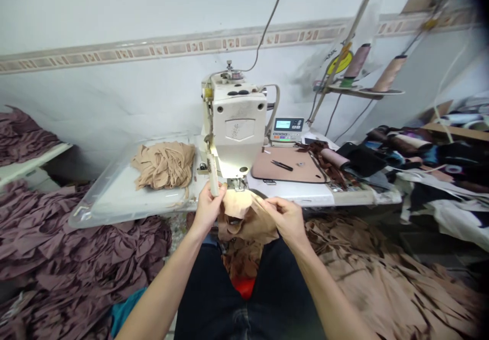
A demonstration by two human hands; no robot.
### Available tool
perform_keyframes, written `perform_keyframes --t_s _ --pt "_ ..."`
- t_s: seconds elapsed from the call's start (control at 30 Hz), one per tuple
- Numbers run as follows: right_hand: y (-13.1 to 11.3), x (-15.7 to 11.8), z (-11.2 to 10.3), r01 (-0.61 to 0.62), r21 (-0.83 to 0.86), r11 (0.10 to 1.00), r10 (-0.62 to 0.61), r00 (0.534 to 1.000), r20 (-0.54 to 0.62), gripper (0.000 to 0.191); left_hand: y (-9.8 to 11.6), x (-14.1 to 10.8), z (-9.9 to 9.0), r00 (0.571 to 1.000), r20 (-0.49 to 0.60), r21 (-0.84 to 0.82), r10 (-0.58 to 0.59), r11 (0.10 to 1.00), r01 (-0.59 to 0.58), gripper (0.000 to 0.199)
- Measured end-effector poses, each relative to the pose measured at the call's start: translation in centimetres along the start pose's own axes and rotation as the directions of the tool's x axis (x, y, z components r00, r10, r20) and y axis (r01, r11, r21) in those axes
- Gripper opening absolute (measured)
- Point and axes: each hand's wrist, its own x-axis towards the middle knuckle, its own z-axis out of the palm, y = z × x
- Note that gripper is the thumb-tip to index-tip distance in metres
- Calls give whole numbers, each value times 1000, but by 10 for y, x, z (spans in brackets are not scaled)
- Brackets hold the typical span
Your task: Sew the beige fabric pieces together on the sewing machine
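Observation:
A tan piece of fabric [237, 205] lies under the lit needle area of a white sewing machine [239, 126] and hangs down over the table's front edge toward my lap. On its left side, my left hand [210, 205] pinches the cloth close to the presser foot [239, 183]. My right hand [284, 218] has its fingers closed on the cloth's right edge, a little farther from the needle. Cloth folds hide the fingertips in part.
A heap of tan fabric [164, 164] sits on the left table extension. Thread snips [281, 165] rest on a pinkish mat [263, 167], before a control panel [287, 130]. Thread cones [389, 74] stand at upper right. Piles of mauve [76, 258] and tan cloth [389, 279] flank my legs.

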Motion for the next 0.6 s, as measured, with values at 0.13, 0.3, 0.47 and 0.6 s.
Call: perform_keyframes --t_s 0.13,0.3,0.47,0.6 --pt "20 -37 -22 -177 11 984 169 953 250 57 -18 9 -46 991 56 339 123 931 -135 25" --pt "43 -73 -46 -358 -20 933 335 853 401 64 -22 31 -113 970 26 878 242 459 -138 33" --pt "44 -78 -41 -414 43 909 388 881 270 65 -24 56 -139 990 40 999 135 7 -42 44" --pt "36 -73 -32 -372 19 928 354 898 262 62 -26 72 -151 996 77 996 47 -40 -75 42"
